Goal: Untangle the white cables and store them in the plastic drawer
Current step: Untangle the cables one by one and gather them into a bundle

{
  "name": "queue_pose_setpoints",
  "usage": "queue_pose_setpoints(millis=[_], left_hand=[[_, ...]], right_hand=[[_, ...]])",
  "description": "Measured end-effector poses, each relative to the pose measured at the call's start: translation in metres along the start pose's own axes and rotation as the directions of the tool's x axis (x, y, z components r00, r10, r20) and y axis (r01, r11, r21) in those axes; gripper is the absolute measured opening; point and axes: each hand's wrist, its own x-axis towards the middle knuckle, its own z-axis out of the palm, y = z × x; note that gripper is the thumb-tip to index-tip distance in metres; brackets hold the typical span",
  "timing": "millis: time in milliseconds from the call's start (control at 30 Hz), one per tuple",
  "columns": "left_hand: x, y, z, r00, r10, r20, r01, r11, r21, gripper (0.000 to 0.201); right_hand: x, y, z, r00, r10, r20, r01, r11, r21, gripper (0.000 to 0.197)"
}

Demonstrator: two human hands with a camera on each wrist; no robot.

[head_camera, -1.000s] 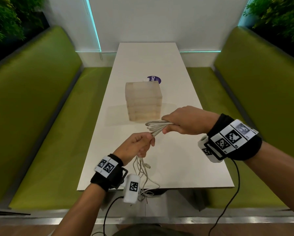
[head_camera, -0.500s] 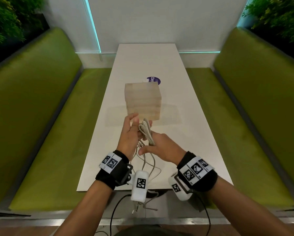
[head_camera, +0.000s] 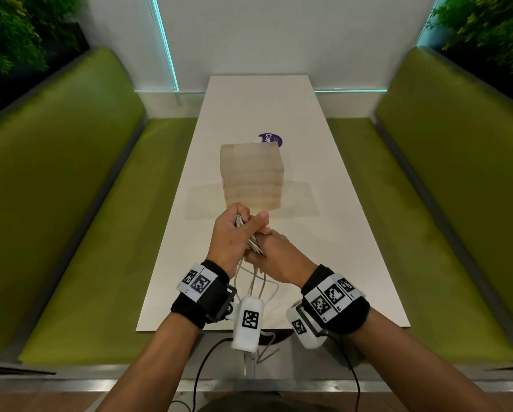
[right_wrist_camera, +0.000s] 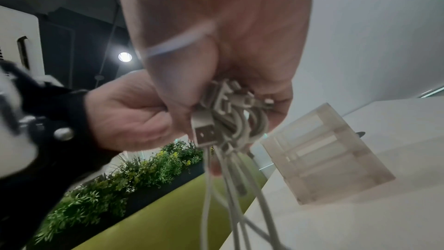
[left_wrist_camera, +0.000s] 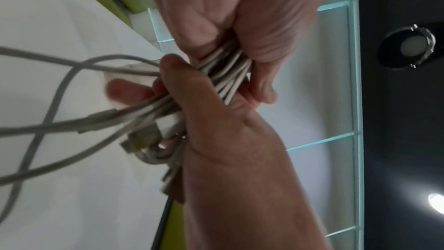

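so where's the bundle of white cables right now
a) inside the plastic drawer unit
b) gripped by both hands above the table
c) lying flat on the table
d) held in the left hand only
b: the left hand and the right hand both grip the white cables above the table, just in front of the plastic drawer unit, with loose ends hanging down.

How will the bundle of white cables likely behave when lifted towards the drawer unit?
Probably floppy: loose strands of the white cables sag from both hands to the table. Probably light: the left hand and right hand hold them aloft. The dangling plugs could snag.
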Motion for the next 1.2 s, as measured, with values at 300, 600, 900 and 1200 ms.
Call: queue_pose_setpoints(millis=[300, 600, 900, 1200], left_hand=[[0.002, 0.012, 0.006, 0.999, 0.036, 0.039, -0.034, 0.998, -0.045, 0.022], [-0.002, 0.012, 0.005, 0.991, -0.054, 0.125, 0.056, 0.998, -0.013, 0.049], [-0.002, 0.005, -0.005, 0.98, 0.044, 0.196, -0.056, 0.997, 0.054, 0.037], [-0.024, -0.033, 0.006, 0.907, -0.004, 0.422, -0.066, 0.986, 0.151, 0.05]], right_hand=[[-0.008, -0.015, -0.008, 0.999, -0.017, -0.045, 0.035, 0.896, 0.443, 0.006], [-0.018, -0.005, -0.004, 0.985, -0.092, 0.148, -0.016, 0.796, 0.605, 0.025], [-0.017, -0.002, -0.013, 0.998, -0.036, 0.056, -0.003, 0.815, 0.579, 0.033], [-0.014, -0.016, -0.06, 0.989, 0.053, -0.141, 0.079, 0.613, 0.786, 0.043]])
